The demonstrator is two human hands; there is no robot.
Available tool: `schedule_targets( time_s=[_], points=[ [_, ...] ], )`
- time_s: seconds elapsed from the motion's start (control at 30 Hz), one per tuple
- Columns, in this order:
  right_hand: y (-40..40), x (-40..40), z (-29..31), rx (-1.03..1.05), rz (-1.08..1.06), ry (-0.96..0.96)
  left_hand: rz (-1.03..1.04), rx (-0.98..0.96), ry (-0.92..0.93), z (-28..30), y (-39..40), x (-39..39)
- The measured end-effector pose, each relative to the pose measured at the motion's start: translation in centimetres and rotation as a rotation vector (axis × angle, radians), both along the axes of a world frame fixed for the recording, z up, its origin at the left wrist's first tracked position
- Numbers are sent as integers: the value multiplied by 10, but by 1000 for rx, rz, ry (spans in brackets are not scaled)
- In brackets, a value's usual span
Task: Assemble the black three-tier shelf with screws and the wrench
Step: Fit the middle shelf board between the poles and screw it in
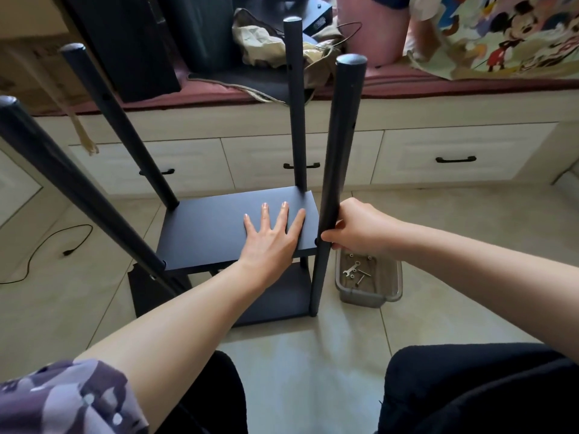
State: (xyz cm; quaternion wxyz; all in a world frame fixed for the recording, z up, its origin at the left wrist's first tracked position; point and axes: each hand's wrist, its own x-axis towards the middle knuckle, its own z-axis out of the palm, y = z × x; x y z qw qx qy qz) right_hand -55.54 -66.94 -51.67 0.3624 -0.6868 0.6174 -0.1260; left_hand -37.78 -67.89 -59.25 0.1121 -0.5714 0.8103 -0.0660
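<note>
Our left hand (272, 234) lies flat, fingers spread and straight, pressing down on the middle board (219, 228) near its right edge. Our right hand (354, 227) is wrapped round the near right post (336, 170), gripping it just where it meets the board's near right corner. So we look to be on the second tier: holding the board level and snugging this post against the corner.

The shelf stands on the tiled floor (313, 371), bottom board (275, 296) already sitting low between the posts, all four posts up. The far left post (125, 133) and near left post (72, 186) lean outward in this wide view; the far right post (296, 104) rises behind the board. No third board is on the posts yet.

Just right of the shelf's base, touching nothing, sits a clear plastic tray (391, 283) on the floor, with the wrench (351, 269) and a few screws (363, 272) inside. Next, we judge, one hand must let go and reach there for a screw, while the other keeps the corner lined up; we cannot tell whether the hole beside our thumb already holds one.
</note>
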Motion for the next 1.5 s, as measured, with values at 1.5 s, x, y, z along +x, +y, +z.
schedule_targets(
  time_s=[1.5],
  points=[
    [-48, 4, -12, -286, 323, 195, 80, -100, 4, -10, -16, 16]
  ],
)
